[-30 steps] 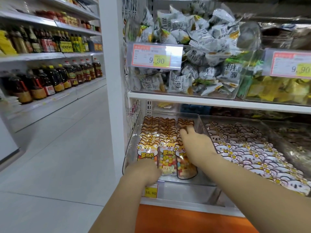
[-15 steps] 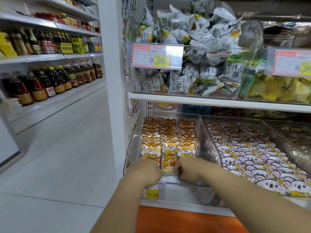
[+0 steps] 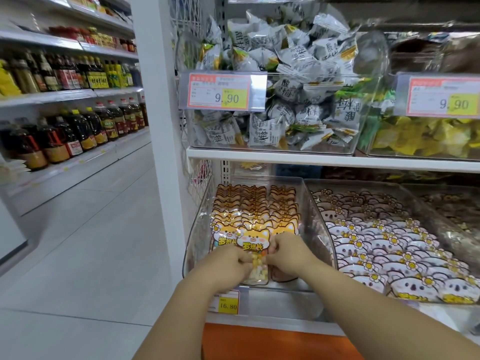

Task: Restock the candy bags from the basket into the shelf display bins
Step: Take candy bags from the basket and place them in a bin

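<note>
My left hand (image 3: 228,266) and right hand (image 3: 288,255) pinch the front bag (image 3: 252,244). Shoved crooked, it could topple the rows (image 3: 255,203) just beyond.

Bright, even shop light fills my view, with glare on the clear bin (image 3: 370,63) and edges bowed and softly blurred.

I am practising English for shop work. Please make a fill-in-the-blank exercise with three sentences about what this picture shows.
1. The left hand and right hand grip a candy bag in the ____ of the three rows in the bin.
2. The price tag under this bin shows ____.
3. The koala bags lie to the ____ of this bin.

Missing words: middle; 16.80; right
</note>
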